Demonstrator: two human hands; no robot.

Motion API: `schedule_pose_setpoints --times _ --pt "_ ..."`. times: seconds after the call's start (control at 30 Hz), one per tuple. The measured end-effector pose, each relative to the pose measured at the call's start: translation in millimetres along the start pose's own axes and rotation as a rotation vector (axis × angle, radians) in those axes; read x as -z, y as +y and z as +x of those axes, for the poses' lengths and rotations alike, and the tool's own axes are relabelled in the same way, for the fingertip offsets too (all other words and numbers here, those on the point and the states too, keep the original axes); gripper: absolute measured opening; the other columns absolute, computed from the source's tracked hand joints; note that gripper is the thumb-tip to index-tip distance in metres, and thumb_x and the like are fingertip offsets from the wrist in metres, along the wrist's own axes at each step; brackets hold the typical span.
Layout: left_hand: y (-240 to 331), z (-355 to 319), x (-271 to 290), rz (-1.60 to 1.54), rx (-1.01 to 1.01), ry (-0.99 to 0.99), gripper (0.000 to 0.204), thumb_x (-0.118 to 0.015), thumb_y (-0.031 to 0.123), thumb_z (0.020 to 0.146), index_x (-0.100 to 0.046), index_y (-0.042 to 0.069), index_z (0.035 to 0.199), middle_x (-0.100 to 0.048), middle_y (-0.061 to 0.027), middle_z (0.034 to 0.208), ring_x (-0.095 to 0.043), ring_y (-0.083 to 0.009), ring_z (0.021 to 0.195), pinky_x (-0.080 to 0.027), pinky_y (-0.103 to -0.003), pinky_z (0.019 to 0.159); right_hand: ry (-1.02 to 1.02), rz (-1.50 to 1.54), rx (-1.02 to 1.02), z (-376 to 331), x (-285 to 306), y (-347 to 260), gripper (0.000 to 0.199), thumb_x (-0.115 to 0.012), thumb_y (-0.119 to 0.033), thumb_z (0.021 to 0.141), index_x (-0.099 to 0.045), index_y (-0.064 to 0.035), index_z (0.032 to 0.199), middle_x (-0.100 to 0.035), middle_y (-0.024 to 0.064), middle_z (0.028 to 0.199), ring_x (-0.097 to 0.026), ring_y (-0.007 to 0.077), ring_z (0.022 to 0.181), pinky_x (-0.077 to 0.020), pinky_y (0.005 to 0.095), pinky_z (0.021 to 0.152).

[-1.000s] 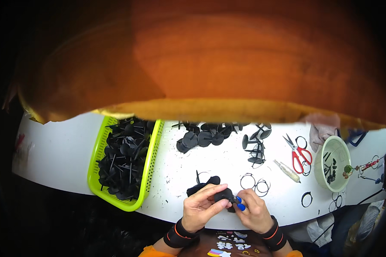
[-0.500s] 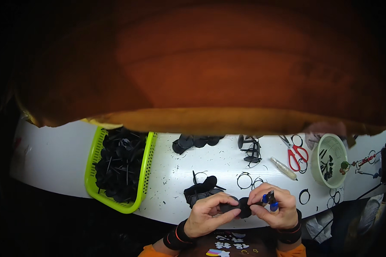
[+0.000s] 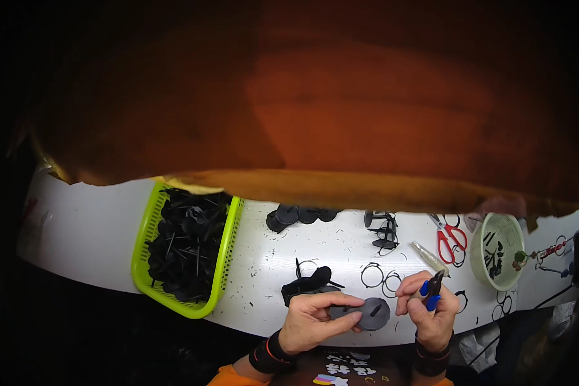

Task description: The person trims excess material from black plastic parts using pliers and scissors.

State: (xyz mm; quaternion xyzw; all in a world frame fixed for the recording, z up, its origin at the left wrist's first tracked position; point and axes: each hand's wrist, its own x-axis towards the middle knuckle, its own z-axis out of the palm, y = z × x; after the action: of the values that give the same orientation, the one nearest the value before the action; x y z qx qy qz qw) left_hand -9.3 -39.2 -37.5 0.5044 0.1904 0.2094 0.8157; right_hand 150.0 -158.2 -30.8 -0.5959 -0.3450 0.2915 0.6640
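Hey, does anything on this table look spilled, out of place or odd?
Yes: small black scraps lie scattered on the white table between the lime-green basket and the left hand, loose, whereas other dark bits sit in the pale bowl. An orange-brown surface also blocks the upper view. No damage stands out.

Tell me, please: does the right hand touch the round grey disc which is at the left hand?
Apart. The head view shows it: a narrow strip of white table lies between the right hand and the grey disc.
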Motion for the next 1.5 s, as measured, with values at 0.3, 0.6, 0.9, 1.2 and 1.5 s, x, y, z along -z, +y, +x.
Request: schedule_pose_setpoints --times 0.3,0.6,0.9,1.2,1.5 --pt "3.1 6.4 -5.8 -0.072 0.01 0.005 0.021 -0.057 -0.013 0.074 -0.059 -0.011 0.095 -0.059 -0.0172 0.085 -0.063 -0.0221 0.073 -0.053 -0.028 0.066 -0.285 0.422 -0.424 -0.2 -1.6 4.2 0.014 -0.056 -0.005 0.081 -0.056 0.0089 0.083 -0.059 0.0138 0.078 -0.056 0.0142 0.059 -0.0436 0.0206 0.047" --pt "4.1 9.6 -2.3 -0.173 0.104 -0.015 0.018 -0.054 -0.012 0.075 -0.059 -0.011 0.093 -0.06 -0.0185 0.081 -0.063 -0.0251 0.069 -0.055 -0.031 0.061 -0.302 0.751 -0.611 6.3 -3.3 8.4 0.018 -0.053 -0.006 0.082 -0.054 0.011 0.087 -0.059 0.0184 0.074 -0.056 0.0202 0.053 -0.0453 0.0274 0.045" --pt "-1.6 11.6 -0.8 -0.408 0.121 -0.103 0.016 -0.055 -0.007 0.08 -0.056 -0.013 0.095 -0.061 -0.02 0.084 -0.065 -0.0253 0.074 -0.056 -0.032 0.067 -0.241 0.931 -0.678 8.3 -3.9 6.6 0.022 -0.051 -0.006 0.077 -0.054 0.014 0.085 -0.056 0.0252 0.068 -0.053 0.0264 0.046 -0.0434 0.0339 0.041" --pt "4.3 11.4 -0.9 -0.151 -0.042 -0.077 0.012 -0.054 -0.005 0.082 -0.057 -0.012 0.091 -0.061 -0.0189 0.082 -0.065 -0.0236 0.073 -0.055 -0.031 0.064 -0.043 0.956 -0.756 -6.9 -2.8 27.0 0.021 -0.047 -0.004 0.075 -0.054 0.0135 0.085 -0.054 0.0258 0.066 -0.052 0.0278 0.045 -0.0401 0.0351 0.038" --pt "80.7 -9.2 102.5 1.092 -0.777 0.872 0.014 -0.061 -0.002 0.076 -0.063 -0.007 0.089 -0.057 -0.0096 0.09 -0.056 -0.0165 0.08 -0.045 -0.026 0.071 -0.059 0.565 -0.473 -7.1 6.3 18.1 0.018 -0.053 -0.004 0.071 -0.051 0.0121 0.065 -0.05 0.0185 0.055 -0.048 0.0226 0.039 -0.0405 0.0324 0.037"
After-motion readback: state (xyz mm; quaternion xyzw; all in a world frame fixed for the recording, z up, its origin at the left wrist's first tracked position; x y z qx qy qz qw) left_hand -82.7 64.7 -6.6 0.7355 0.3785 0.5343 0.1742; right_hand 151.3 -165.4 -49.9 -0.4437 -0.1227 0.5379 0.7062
